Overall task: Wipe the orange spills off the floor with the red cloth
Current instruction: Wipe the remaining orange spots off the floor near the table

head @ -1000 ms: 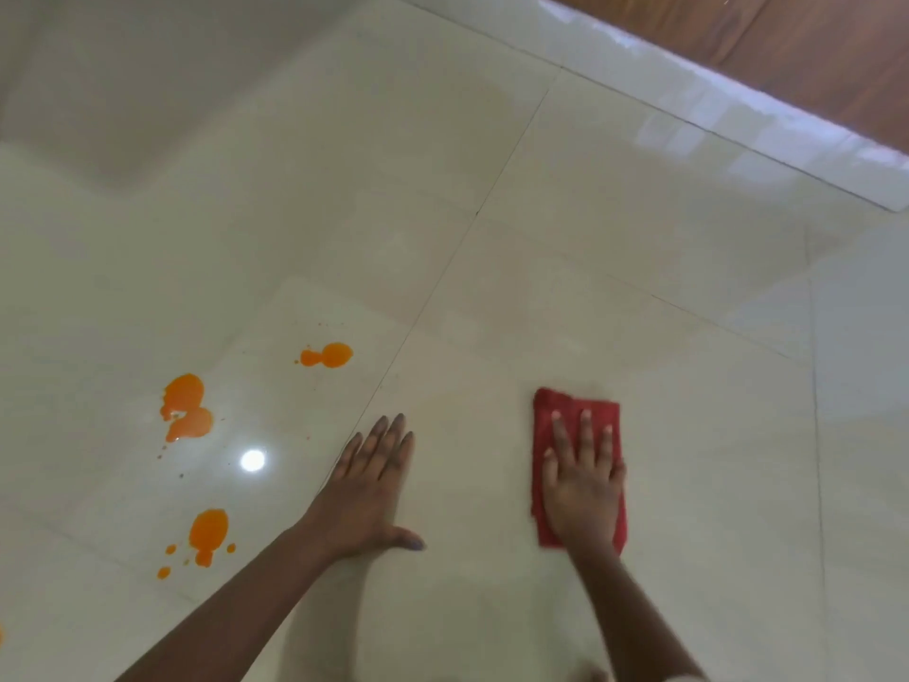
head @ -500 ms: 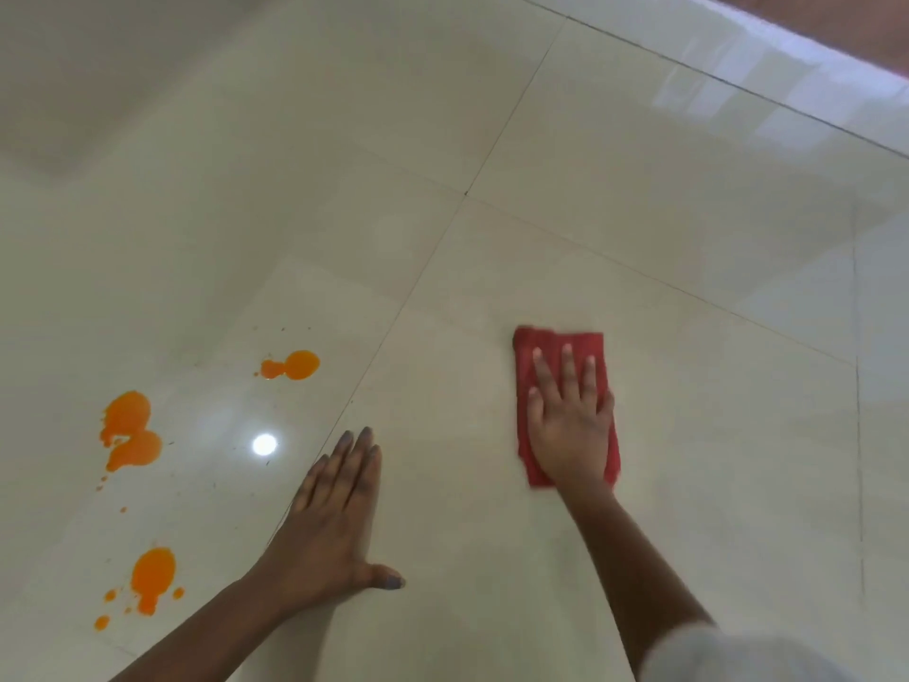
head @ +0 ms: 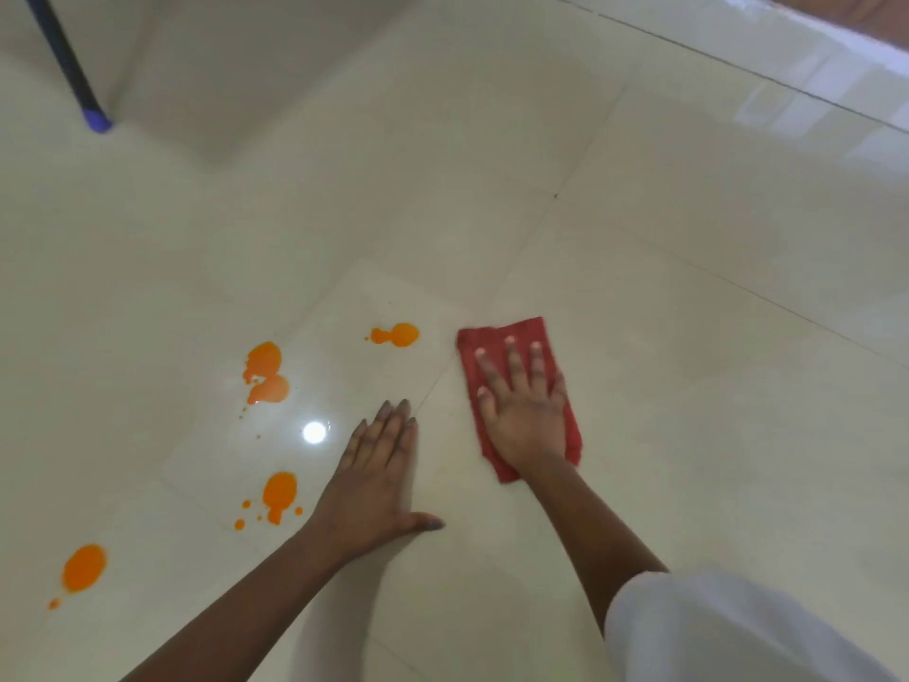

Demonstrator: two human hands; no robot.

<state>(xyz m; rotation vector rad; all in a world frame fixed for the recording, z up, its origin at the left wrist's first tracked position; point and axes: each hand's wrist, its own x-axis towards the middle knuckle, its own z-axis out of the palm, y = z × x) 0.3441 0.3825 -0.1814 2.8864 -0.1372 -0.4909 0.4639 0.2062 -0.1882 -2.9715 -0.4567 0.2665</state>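
Red cloth point(head: 516, 386) lies pinned flat under the spread right hand point(head: 524, 411), just right of the nearest orange spill point(head: 396, 334); best dragged leftward under even pressure while the empty, flat left hand point(head: 378, 477) braces on the floor point(head: 688, 337).

Dark pole point(head: 59, 51) with purple tip, top left.

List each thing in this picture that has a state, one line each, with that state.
red cloth: flat on the floor, pressed under the right hand
left hand: flat on the tile, holding nothing
orange spills: unwiped, left of the cloth
blue pole: tip on the floor
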